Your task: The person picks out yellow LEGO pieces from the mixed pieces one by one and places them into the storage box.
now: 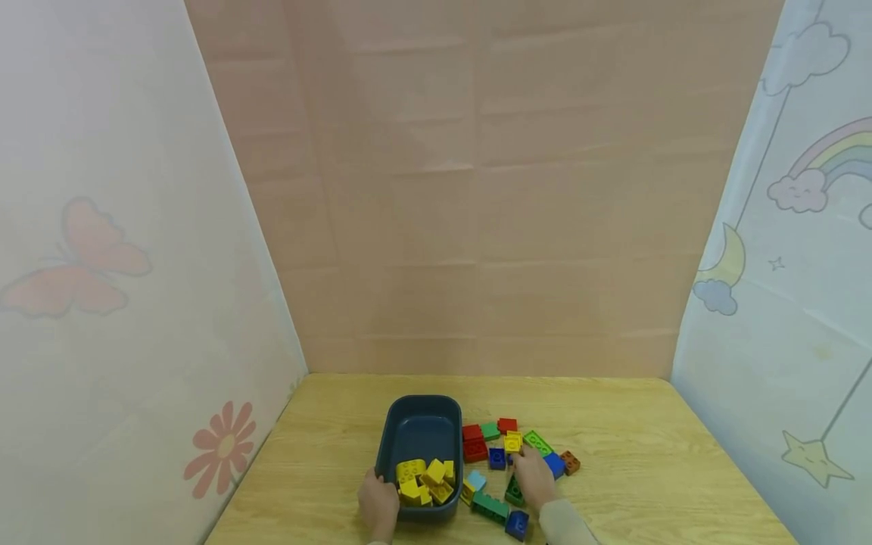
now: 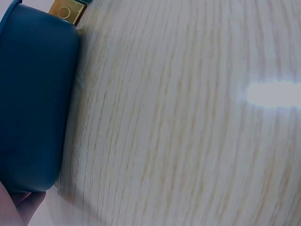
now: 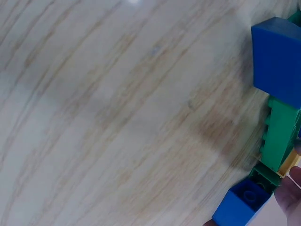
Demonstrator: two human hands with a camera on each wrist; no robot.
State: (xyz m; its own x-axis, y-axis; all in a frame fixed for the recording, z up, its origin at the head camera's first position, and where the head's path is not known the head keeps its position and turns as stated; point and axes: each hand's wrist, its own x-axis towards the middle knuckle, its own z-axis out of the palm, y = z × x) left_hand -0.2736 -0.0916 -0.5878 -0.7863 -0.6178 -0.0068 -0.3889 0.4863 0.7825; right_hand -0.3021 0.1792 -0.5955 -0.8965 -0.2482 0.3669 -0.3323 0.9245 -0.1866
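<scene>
A dark blue plastic bin (image 1: 425, 431) stands on the table with several yellow toy bricks (image 1: 411, 469) piled in its near half. My left hand (image 1: 378, 501) grips the bin by its near left side, and its fingers (image 2: 30, 205) show at the bin's wall in the left wrist view. Right of the bin, my right hand (image 1: 534, 475) pinches a yellow brick (image 1: 513, 440) among the loose bricks. In the right wrist view, part of that yellow brick (image 3: 289, 164) shows beside the fingertips (image 3: 286, 195).
Loose bricks lie around my right hand: red (image 1: 474, 450), dark blue (image 1: 517, 524), dark green (image 1: 490, 506), lime green (image 1: 538, 442), light blue (image 1: 476, 480) and brown (image 1: 570, 462). Another yellow brick (image 1: 467, 491) sits close to the bin's right wall. Paper-covered panels (image 1: 477, 227) border the table.
</scene>
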